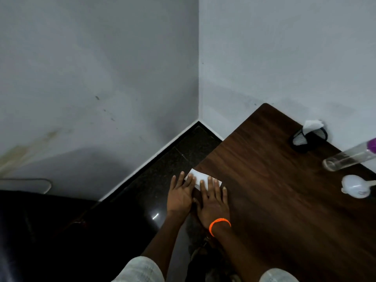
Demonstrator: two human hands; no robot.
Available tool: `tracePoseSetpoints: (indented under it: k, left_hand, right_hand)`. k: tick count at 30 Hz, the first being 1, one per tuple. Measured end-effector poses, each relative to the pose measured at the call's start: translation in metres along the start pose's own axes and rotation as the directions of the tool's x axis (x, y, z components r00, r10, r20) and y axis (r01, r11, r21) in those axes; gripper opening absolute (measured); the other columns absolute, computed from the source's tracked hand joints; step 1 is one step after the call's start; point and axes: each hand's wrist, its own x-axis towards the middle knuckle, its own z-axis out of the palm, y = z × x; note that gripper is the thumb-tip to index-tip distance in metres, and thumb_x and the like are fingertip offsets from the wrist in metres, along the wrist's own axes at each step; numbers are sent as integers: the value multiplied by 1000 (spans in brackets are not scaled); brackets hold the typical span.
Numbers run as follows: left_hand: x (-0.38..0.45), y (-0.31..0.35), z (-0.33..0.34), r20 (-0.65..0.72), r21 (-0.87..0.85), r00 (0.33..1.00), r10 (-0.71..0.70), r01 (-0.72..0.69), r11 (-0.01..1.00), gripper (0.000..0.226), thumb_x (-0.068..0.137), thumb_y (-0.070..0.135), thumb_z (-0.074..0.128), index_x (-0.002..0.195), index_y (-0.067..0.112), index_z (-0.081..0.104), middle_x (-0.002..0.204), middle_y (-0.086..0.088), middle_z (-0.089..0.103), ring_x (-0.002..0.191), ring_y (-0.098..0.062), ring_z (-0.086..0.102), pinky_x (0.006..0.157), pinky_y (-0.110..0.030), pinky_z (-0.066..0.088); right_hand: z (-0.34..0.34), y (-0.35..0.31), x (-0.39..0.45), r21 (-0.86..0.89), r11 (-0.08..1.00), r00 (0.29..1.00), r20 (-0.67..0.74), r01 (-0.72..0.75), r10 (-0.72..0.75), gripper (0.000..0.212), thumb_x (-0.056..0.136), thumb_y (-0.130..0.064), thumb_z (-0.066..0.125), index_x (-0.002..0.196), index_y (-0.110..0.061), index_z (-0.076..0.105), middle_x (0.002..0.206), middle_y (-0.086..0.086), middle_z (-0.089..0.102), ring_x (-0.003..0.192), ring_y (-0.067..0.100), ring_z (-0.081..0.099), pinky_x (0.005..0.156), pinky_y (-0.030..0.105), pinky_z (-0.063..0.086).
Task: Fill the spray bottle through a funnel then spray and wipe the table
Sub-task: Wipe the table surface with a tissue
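A white folded tissue lies at the near-left corner of the dark wooden table. My left hand and my right hand lie side by side with straight fingers pressing flat on it. An orange bead band circles my right wrist. The clear spray bottle with a purple top stands at the right edge of view. A white funnel lies just in front of the bottle.
A black mesh tissue holder with white tissue sticking out sits against the wall at the table's far side. Grey walls meet in a corner behind. Dark glossy floor lies left of the table, with a dark seat at far left.
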Motion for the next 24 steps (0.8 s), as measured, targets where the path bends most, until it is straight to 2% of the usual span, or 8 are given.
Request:
tracePoseSetpoints:
  k: [4, 6, 8, 10, 15, 19, 24]
  left_hand:
    - [-26, -18, 15, -42, -36, 998, -51, 50, 998, 66, 78, 42, 51, 140, 18, 59, 147, -1, 56, 146, -32, 39, 122, -51, 22]
    - [-36, -25, 23, -28, -31, 998, -62, 61, 998, 68, 75, 44, 61, 138, 18, 61, 146, -1, 57, 144, -34, 41, 121, -53, 27]
    - [-46, -29, 27, -36, -27, 997, -73, 72, 997, 65, 78, 46, 52, 135, 18, 64, 143, -2, 60, 142, -34, 45, 118, -54, 33]
    - [-55, -30, 28, -33, -48, 997, -72, 71, 996, 63, 81, 44, 41, 132, 17, 66, 140, -3, 63, 139, -34, 49, 117, -51, 29]
    - [-78, -22, 34, -61, -87, 998, -20, 15, 996, 57, 85, 35, 39, 129, 12, 68, 138, -7, 63, 137, -35, 50, 113, -50, 24]
    - [-94, 1, 38, -5, -108, 999, 49, -49, 993, 59, 84, 34, 38, 127, 8, 69, 137, -11, 63, 137, -34, 51, 111, -51, 25]
    - [-96, 38, 38, 43, -102, 993, 111, -106, 989, 59, 85, 36, 39, 120, 2, 72, 128, -18, 68, 126, -34, 61, 114, -46, 21]
  right_hand:
    - [8, -19, -16, 10, 998, 998, 7, 65, -66, 72, 96, -60, 32, 157, -21, 31, 166, 12, 23, 154, 30, 20, 120, 56, 19]
    - [10, -26, -22, 6, 995, 995, -1, 95, -95, 72, 96, -59, 31, 156, -20, 33, 164, 13, 25, 153, 31, 23, 119, 56, 19]
    - [12, -31, -29, -13, 992, 992, -5, 127, -127, 71, 96, -58, 32, 156, -20, 34, 164, 14, 26, 152, 30, 24, 119, 56, 19]
    - [13, -31, -35, -27, 989, 989, 3, 146, -146, 71, 96, -58, 32, 157, -22, 30, 166, 12, 23, 154, 29, 19, 120, 56, 18]
    - [12, -20, -62, -54, 987, 988, 41, 153, -151, 72, 98, -60, 28, 160, -26, 18, 169, 6, 10, 156, 25, 6, 122, 57, 16]
    - [9, -1, -94, -45, 991, 991, 37, 128, -126, 70, 98, -58, 34, 160, -29, 21, 168, 4, 15, 155, 24, 13, 121, 57, 19]
    - [4, 24, -118, -11, 998, 998, 30, 63, -63, 66, 97, -55, 36, 158, -31, 26, 167, 1, 20, 153, 22, 22, 120, 56, 18]
